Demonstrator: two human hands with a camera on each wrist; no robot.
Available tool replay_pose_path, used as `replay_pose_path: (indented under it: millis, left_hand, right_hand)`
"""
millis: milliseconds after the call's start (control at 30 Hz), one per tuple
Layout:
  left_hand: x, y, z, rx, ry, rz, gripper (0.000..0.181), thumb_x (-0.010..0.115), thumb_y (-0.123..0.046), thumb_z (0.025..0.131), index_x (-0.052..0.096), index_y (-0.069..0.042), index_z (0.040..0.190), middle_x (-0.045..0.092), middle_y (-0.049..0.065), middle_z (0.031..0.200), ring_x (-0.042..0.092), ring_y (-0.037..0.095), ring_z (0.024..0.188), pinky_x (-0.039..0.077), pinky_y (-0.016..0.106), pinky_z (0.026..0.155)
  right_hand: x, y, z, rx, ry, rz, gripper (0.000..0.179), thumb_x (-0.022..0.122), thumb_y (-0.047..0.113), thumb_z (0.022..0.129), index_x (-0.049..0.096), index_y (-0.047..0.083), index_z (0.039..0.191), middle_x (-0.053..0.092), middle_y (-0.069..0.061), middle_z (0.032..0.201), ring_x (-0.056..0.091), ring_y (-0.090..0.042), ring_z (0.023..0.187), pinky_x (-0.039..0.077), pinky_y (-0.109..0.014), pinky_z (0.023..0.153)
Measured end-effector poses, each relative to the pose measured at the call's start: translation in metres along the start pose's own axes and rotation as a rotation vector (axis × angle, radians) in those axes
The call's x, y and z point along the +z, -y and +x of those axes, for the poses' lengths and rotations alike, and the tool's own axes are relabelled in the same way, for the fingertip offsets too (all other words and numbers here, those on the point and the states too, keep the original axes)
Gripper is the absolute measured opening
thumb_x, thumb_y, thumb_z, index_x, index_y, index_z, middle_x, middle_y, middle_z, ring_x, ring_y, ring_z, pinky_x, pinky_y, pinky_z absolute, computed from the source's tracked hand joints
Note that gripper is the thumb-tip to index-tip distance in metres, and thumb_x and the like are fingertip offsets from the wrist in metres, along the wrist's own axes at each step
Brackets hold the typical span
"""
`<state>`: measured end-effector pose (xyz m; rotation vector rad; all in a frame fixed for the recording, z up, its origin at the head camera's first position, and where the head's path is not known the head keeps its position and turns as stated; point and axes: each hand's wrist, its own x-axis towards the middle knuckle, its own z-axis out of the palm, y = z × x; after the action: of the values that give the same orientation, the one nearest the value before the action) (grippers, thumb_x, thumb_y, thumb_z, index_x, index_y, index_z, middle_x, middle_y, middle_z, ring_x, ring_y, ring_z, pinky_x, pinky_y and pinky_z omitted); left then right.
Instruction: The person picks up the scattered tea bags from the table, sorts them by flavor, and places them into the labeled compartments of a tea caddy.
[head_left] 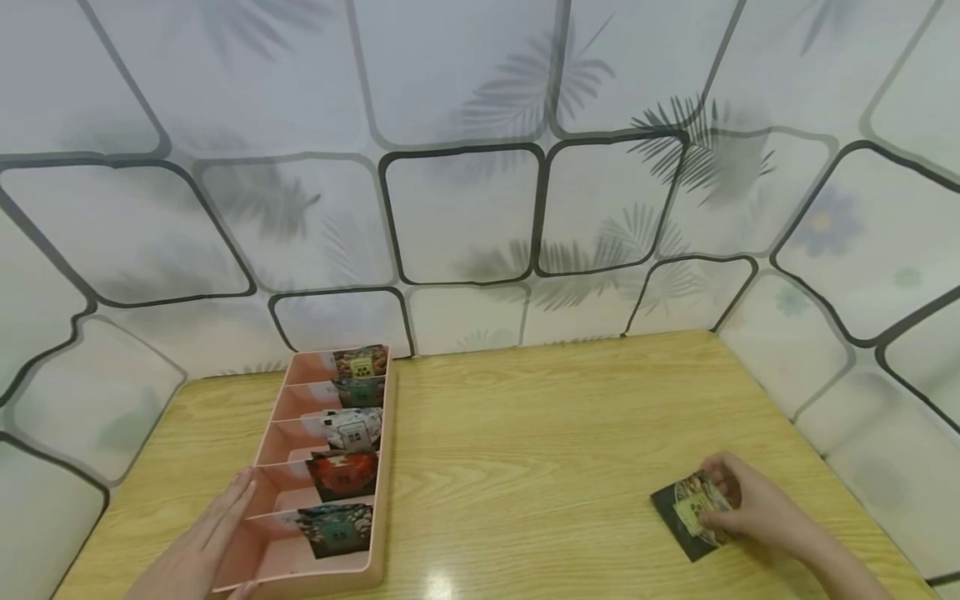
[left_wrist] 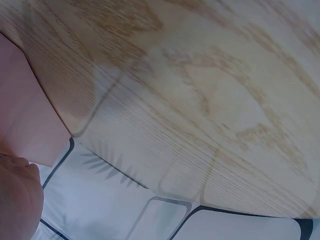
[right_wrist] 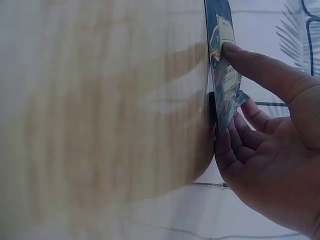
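At the right of the table, my right hand [head_left: 757,508] holds a small dark packet [head_left: 686,518] with a yellow-green label, close over the wood. In the right wrist view, the thumb [right_wrist: 245,57] presses the face of the packet [right_wrist: 226,75] and the other fingers bend at its edge. My left hand [head_left: 197,537] rests along the left side of a pink divided box [head_left: 381,500], fingers extended at the rim, thumb by the front wall. The left wrist view catches part of that hand [left_wrist: 20,197] against the box's outer wall [left_wrist: 30,107].
The box's compartments hold upright packets: a green one [head_left: 337,533] in front, then a red one [head_left: 345,477], a white one [head_left: 352,432] and others behind. Wood-grain table [head_left: 525,450] lies between box and right hand. Patterned fabric [head_left: 465,217] walls in the back and sides.
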<state>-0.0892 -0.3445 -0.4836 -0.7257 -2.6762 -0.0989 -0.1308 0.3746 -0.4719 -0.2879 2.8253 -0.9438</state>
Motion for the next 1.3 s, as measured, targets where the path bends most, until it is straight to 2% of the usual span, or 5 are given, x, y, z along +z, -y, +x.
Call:
replay_pose_path:
  millis: [100, 300, 500, 733, 1300]
  left_hand:
    - [0.0, 0.001, 0.0, 0.022, -0.033, -0.006, 0.141, 0.098, -0.055, 0.064, 0.015, -0.017, 0.172, -0.001, -0.017, 0.178, -0.007, -0.018, 0.154, 0.037, -0.002, 0.098]
    - [0.0, 0.001, 0.0, 0.054, -0.052, -0.068, 0.137, 0.098, -0.051, 0.067, 0.019, -0.011, 0.171, 0.0, -0.012, 0.179, -0.007, -0.014, 0.157, 0.002, -0.006, 0.111]
    - [-0.002, 0.0, 0.0, 0.048, -0.057, -0.057, 0.135, 0.098, -0.053, 0.067, 0.022, -0.011, 0.17, 0.004, -0.012, 0.179, -0.004, -0.015, 0.157, 0.01, -0.007, 0.109]
    - [-0.003, -0.001, 0.001, 0.049, -0.046, -0.075, 0.135, 0.097, -0.052, 0.069, 0.018, -0.01, 0.171, 0.0, -0.012, 0.179, -0.007, -0.014, 0.157, -0.002, -0.007, 0.11]
    - [-0.004, -0.004, 0.001, 0.042, -0.048, -0.077, 0.134, 0.097, -0.05, 0.069, 0.02, -0.008, 0.17, 0.0, -0.011, 0.179, -0.007, -0.013, 0.158, -0.003, -0.005, 0.113]
  right_hand:
    - [-0.002, 0.002, 0.003, 0.004, 0.01, 0.021, 0.06, 0.089, 0.011, 0.084, 0.052, -0.009, 0.127, 0.064, -0.01, 0.109, 0.05, 0.01, 0.088, 0.053, -0.02, 0.073]
    - [-0.004, 0.004, 0.008, 0.013, 0.026, 0.079, 0.052, 0.082, 0.009, 0.091, 0.053, -0.007, 0.13, 0.069, -0.011, 0.11, 0.054, 0.011, 0.089, 0.052, -0.02, 0.074]
    - [-0.005, 0.009, 0.014, -0.049, 0.026, 0.148, 0.044, 0.075, 0.006, 0.096, 0.053, -0.008, 0.131, 0.069, -0.013, 0.109, 0.058, 0.008, 0.087, 0.054, -0.02, 0.072]
    - [-0.01, 0.025, 0.024, -0.036, 0.016, 0.179, 0.038, 0.07, 0.008, 0.101, 0.056, -0.009, 0.132, 0.07, -0.012, 0.11, 0.059, 0.006, 0.086, 0.055, -0.021, 0.071]
    - [-0.016, 0.07, 0.062, -0.082, 0.06, 0.257, 0.027, 0.066, 0.011, 0.105, 0.059, -0.006, 0.125, 0.065, -0.008, 0.097, 0.055, -0.005, 0.068, 0.052, -0.027, 0.056]
